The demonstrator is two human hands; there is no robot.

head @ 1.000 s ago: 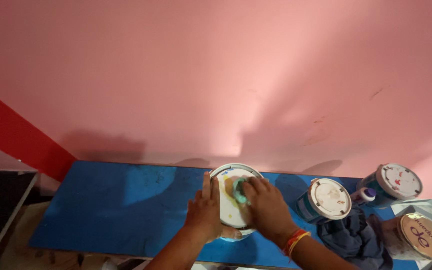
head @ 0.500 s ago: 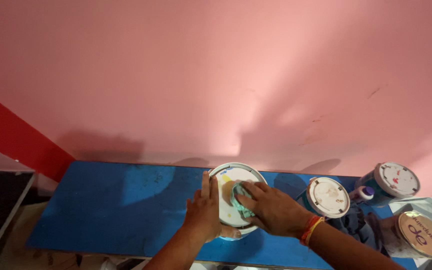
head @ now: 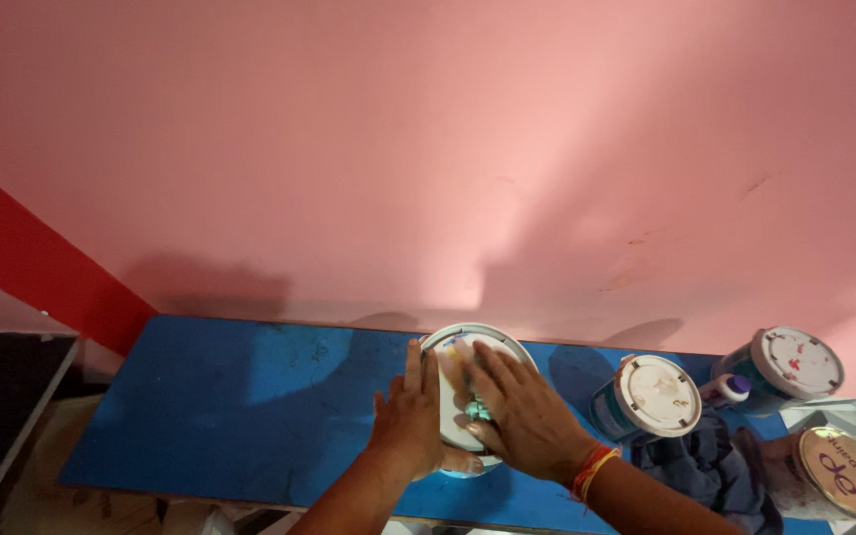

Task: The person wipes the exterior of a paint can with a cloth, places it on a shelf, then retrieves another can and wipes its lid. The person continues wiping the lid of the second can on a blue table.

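Note:
A white-lidded paint tub (head: 444, 349) stands on a blue board (head: 250, 406) against a pink wall. My left hand (head: 406, 416) lies flat against the tub's left side, fingers straight and together. My right hand (head: 517, 411) presses palm-down on the lid, fingers spread over it, with a small green-blue thing (head: 476, 408) just showing under the fingers. An orange thread band circles my right wrist. Most of the lid is hidden by my hands.
To the right stand two more white-lidded paint cans (head: 654, 396) (head: 793, 365), a small purple-capped bottle (head: 730, 388) between them, and a gold-lidded can (head: 844, 474). A dark blue cloth (head: 705, 466) lies beside them. A red stripe (head: 32, 267) crosses the wall at left.
My right hand has flattened and slid further across the lid, fingers now spread toward the far rim. My left hand stays on the tub's left side.

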